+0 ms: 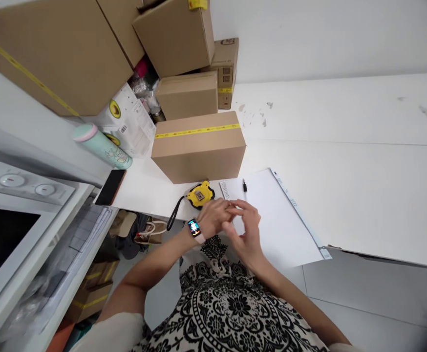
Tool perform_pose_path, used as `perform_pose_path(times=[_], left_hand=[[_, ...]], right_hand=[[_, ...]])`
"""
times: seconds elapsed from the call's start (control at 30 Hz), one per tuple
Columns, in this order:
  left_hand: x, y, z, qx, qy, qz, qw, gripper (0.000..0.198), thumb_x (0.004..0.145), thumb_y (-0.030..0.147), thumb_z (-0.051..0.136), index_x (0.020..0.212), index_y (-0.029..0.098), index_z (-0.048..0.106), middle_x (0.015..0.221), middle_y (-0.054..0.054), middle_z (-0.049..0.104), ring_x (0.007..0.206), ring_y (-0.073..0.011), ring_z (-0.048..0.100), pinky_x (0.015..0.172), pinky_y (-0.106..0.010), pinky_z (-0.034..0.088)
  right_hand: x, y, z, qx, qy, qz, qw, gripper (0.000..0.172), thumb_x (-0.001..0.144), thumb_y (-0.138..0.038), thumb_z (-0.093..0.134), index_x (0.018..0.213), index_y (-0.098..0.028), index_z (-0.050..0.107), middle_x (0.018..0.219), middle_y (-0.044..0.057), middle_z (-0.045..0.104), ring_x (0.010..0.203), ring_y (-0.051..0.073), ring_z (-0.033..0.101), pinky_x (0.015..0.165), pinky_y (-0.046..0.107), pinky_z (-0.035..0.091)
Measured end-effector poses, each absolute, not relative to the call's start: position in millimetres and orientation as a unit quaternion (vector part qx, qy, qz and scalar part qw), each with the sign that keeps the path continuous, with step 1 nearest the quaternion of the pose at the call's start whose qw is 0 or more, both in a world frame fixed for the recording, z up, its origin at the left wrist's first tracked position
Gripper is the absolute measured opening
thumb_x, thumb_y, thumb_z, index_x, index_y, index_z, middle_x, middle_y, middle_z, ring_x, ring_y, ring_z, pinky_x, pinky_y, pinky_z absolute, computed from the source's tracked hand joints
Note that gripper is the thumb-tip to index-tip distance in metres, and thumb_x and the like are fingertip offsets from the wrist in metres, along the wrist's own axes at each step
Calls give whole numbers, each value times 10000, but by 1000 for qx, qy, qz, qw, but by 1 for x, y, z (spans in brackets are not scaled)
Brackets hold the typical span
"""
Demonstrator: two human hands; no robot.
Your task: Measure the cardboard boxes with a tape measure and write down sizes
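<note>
In front of my body, at the table's front edge, my two hands meet. My left hand [214,216], palm down with a smartwatch [194,228] on its wrist, stretches its fingers toward the right; their tips are partly hidden. My right hand [249,233] touches those fingers with its own curved fingertips, its thumb held apart. Neither hand shows an object in it. Just beyond my left hand lies a yellow tape measure [201,195] with a black strap [174,213]. A large white paper pad [283,222] lies beside and under my right hand, with a black-tipped pen [245,187] on it.
A taped cardboard box [199,164] stands behind the tape measure, with more boxes [187,95] stacked behind. To the left are a mint bottle [105,146], a phone [111,187] and an avocado-print package [133,122]. A microwave [11,234] sits on a shelf. The white table [363,186] extends right.
</note>
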State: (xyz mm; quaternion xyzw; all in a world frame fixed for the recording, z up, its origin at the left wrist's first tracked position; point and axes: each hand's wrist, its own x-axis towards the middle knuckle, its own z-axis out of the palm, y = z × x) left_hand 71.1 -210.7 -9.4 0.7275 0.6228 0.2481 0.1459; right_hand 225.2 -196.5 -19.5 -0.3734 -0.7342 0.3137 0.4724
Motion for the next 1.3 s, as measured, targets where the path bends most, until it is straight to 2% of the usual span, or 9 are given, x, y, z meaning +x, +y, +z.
perform_pose_path(times=[0.07,0.17,0.27,0.4,0.57,0.77,0.97,1.1,1.3], left_hand=[[58,-207,-6,712,652,244,95,283,946,366,600,1145,174,659,1194,-150,649,1143,-318,579,999,-518,453],[38,-208,-14,635,733,245,17,696,805,431,761,1376,128,504,1400,-228,521,1315,-415,439,1085,-575,343],[27,-206,-32,565,776,272,72,945,646,380,878,1436,136,421,1407,-230,509,1312,-435,446,1094,-585,328],[22,-202,-44,524,750,366,170,882,603,271,859,1381,156,460,1366,-214,512,1338,-424,426,1126,-594,292],[24,-219,-20,566,653,404,299,878,657,461,822,1381,190,407,1248,-146,610,1148,-300,625,974,-431,501],[28,-236,7,546,525,449,475,839,623,525,861,1298,217,470,1211,-112,607,1147,-292,598,992,-404,465],[14,-237,25,591,552,393,437,803,583,324,884,1265,226,473,1200,-113,604,1111,-299,613,953,-412,502],[-6,-236,43,616,589,358,382,821,582,313,885,1283,223,466,1271,-122,584,1201,-322,589,1020,-431,490],[-57,-236,63,579,664,311,356,819,645,333,851,1336,220,426,1367,-146,546,1241,-330,584,1029,-459,506]], right_hand=[[233,-184,-23,-410,-700,324,487,220,933,-341,601,1130,-244,586,1236,107,622,1200,266,549,1009,501,408],[239,-170,-32,-447,-671,346,480,221,943,-354,582,1131,-239,595,1240,117,616,1189,264,558,989,485,451],[236,-165,-39,-442,-675,365,464,211,948,-375,566,1105,-237,600,1225,114,630,1176,264,576,969,473,470],[231,-163,-42,-432,-682,399,436,224,950,-401,542,1077,-226,597,1149,109,658,1109,259,612,915,445,500],[230,-156,-28,-429,-626,528,382,383,948,-499,515,1190,-210,580,1161,115,666,979,227,650,837,404,532],[227,-147,-8,-328,-635,604,352,405,901,-507,603,1171,-208,644,978,57,688,819,167,624,785,349,521],[231,-127,-2,-285,-629,637,342,292,813,-473,712,927,-204,709,811,23,690,697,148,579,682,331,501],[253,-97,11,-278,-659,609,344,303,779,-459,743,952,-210,726,751,1,643,612,120,484,590,295,452],[273,-48,5,-354,-698,491,382,280,782,-451,726,931,-214,733,790,9,635,747,161,554,783,373,480]])
